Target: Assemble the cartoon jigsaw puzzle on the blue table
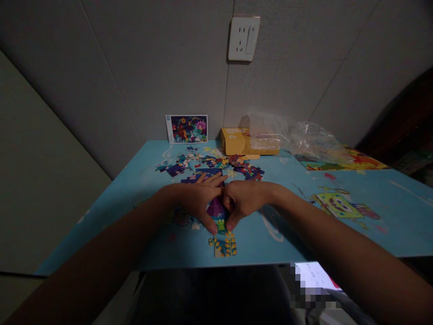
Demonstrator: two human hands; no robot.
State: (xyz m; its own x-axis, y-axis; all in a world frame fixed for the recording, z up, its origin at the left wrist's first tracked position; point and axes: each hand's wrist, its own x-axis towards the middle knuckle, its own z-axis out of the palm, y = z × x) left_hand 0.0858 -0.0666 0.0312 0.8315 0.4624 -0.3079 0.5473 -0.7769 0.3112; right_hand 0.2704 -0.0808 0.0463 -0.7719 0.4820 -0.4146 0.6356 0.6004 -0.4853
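Observation:
A narrow strip of joined jigsaw pieces, purple and green, lies on the table beneath and between my hands. Its near end is a piece with yellow leaves. My left hand rests over the strip's left side, fingers spread flat and thumb pointing down to the near piece. From the right, my right hand has its fingers curled in and its thumb tip against the strip near the leafy piece. What lies under the curled fingers is hidden. Loose jigsaw pieces lie beyond both hands.
A picture card leans against the wall. Beside it are a yellow box and crumpled clear plastic, partly over a colourful sheet. The blue table has printed cartoon figures. Below its front edge is a lit screen.

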